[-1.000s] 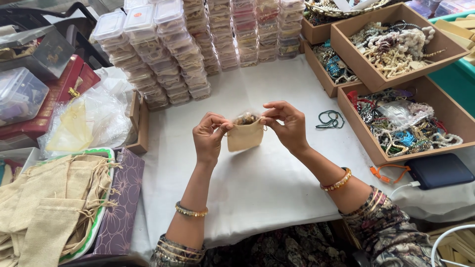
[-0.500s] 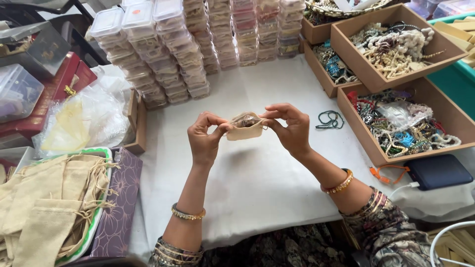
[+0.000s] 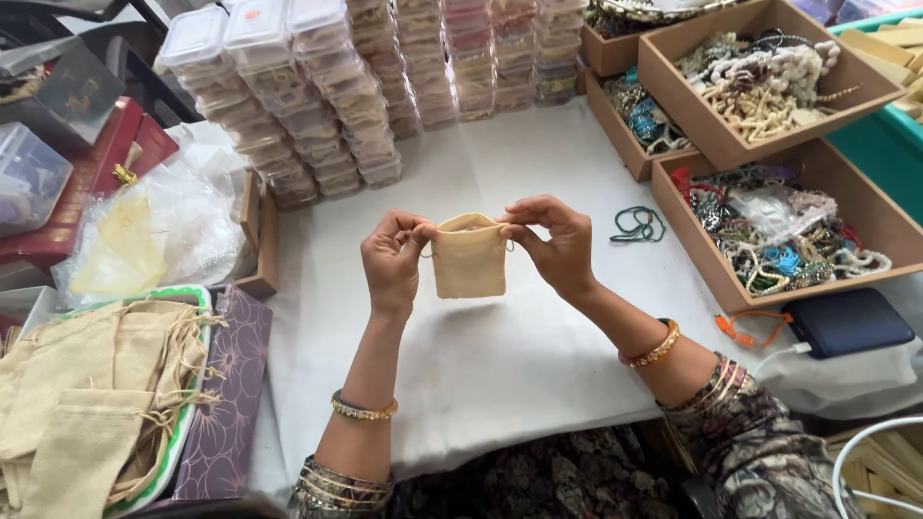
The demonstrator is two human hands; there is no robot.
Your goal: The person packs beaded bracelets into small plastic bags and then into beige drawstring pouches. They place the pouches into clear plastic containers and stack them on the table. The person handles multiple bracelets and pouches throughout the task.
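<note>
A small beige cloth drawstring pouch (image 3: pixel 469 261) hangs upright above the white table cloth (image 3: pixel 500 356). My left hand (image 3: pixel 391 261) pinches its top left corner and my right hand (image 3: pixel 553 245) pinches its top right corner, holding its mouth nearly closed. Its contents are hidden inside. A green bead string (image 3: pixel 638 225) lies on the cloth just right of my right hand.
Stacks of clear plastic boxes (image 3: pixel 327 106) stand at the back. Brown trays of beaded jewellery (image 3: pixel 784 235) line the right side. A tray of beige pouches (image 3: pixel 87 394) sits at the left, beside a purple box (image 3: pixel 231 404). A dark power bank (image 3: pixel 851 322) lies at the right.
The pouch was tilted with its mouth open and showing its contents; now it hangs straight down with the mouth drawn nearly shut. Both hands stayed at its top corners.
</note>
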